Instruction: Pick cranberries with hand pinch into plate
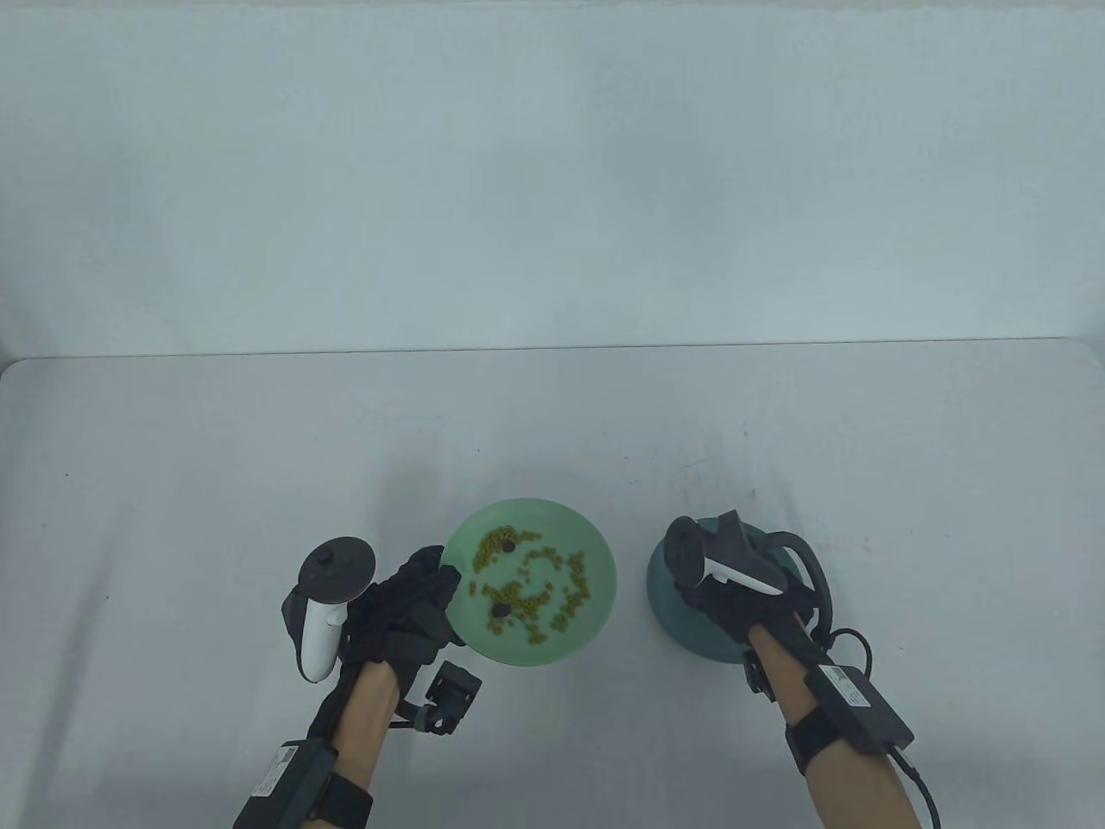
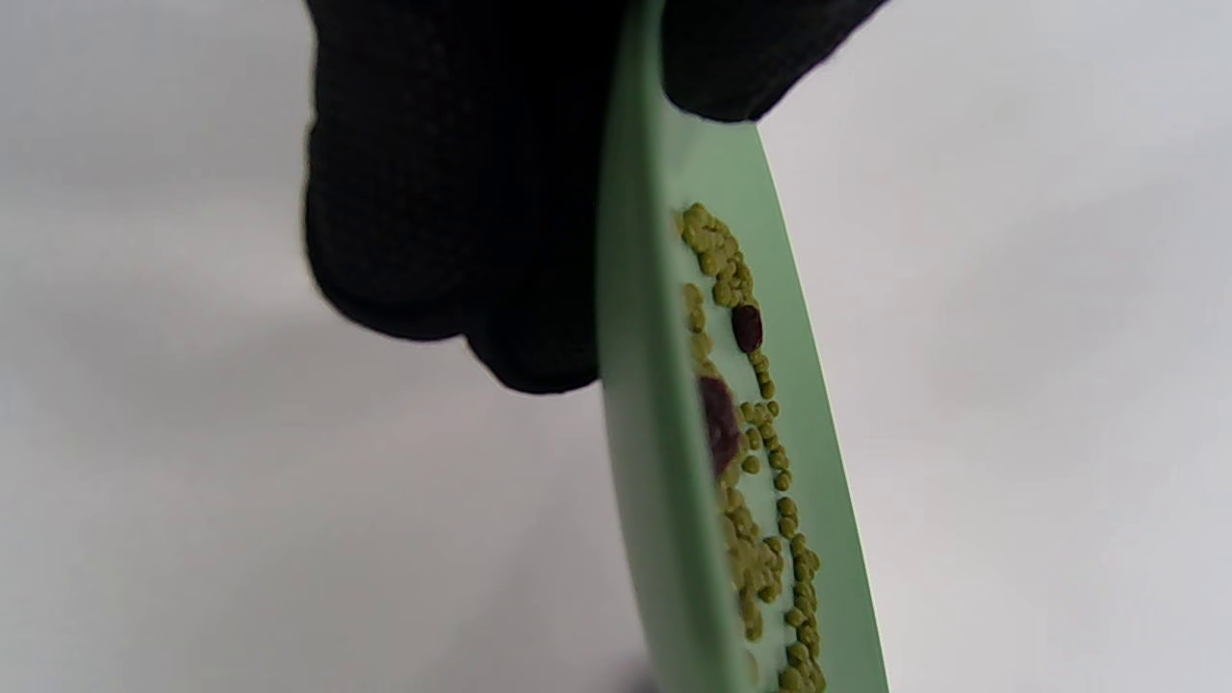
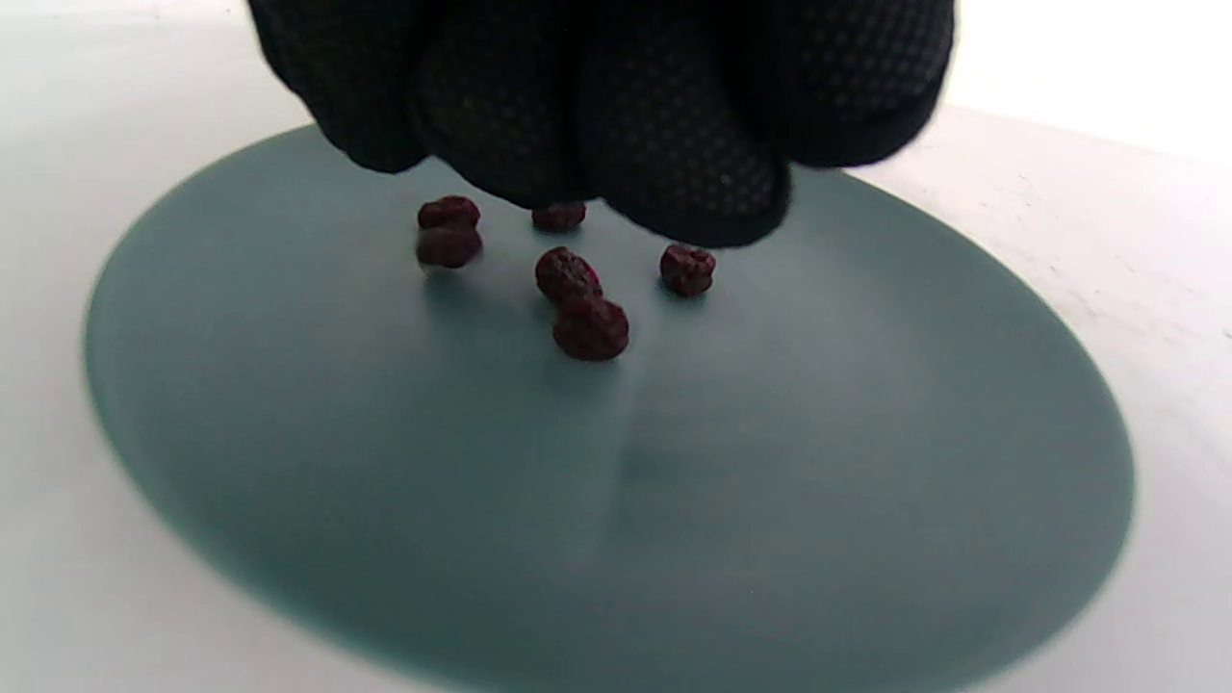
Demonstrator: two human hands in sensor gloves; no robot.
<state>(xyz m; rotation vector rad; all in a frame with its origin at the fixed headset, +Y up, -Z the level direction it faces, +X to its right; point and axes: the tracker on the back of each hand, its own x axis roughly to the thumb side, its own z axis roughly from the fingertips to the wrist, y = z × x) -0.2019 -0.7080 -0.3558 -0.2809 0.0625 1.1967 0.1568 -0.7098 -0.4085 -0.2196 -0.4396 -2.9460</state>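
Cranberries already lie on the teal plate under the right hand, its grip unreadable. Two cranberries remain among beans in the green dish; left hand holds its rim. Steady it, pinch cleanly.

Table view looks down from the front; each wrist view sits close: left on green plate, right on blue plate.

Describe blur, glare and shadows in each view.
Table view: even, soft light, sharp, faint shadows behind the green plate and both hands. Left wrist view: left hand close and blurred, mung beans soft, background washed white. Right wrist view: right hand sharp, cranberries slightly soft, dark teal plate near rim blurred, bright overexposed top right corner.
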